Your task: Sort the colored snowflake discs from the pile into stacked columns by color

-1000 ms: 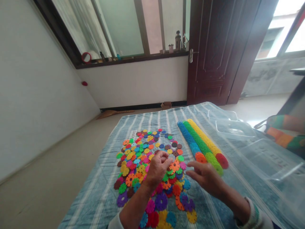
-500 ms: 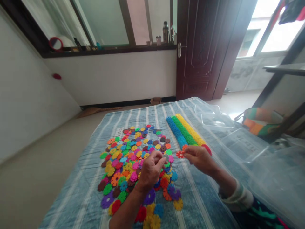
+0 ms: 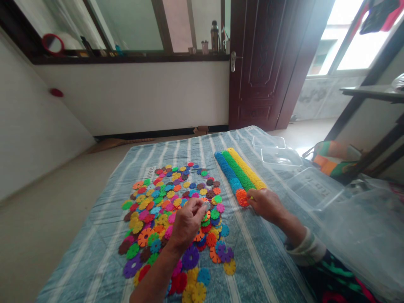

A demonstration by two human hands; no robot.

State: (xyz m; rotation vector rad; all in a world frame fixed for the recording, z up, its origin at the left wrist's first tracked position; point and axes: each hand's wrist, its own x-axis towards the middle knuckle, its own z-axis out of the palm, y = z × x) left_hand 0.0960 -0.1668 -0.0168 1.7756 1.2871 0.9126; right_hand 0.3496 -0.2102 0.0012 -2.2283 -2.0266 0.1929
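Observation:
Flower-shaped plastic discs [image 3: 162, 219] in many colours lie in a loose spread on the striped bedcover. Over their right part is my left hand [image 3: 186, 221], its thumb and fingers pinched on a small greyish disc [image 3: 205, 205]. To the right, overlapping discs form long rows side by side: a blue row [image 3: 230, 170], a green row [image 3: 239, 170] and a yellow row [image 3: 248, 168]. Orange discs [image 3: 242, 198] sit at the near end of the blue row. My right hand [image 3: 267, 204] pinches the edge of an orange disc there; its fingers partly cover the near ends of the rows.
Clear plastic boxes [image 3: 280, 158] and lids [image 3: 315, 189] lie along the right side of the bedcover [image 3: 104, 227]. Beyond the bed stand a dark red door [image 3: 259, 63] and a ledge [image 3: 132, 59] with a flask [image 3: 215, 37]. A dark shelf [image 3: 372, 94] is at right.
My right hand has brought the orange disc against the near end of the blue row. My left hand stays pinched above the loose discs. The view has shifted slightly.

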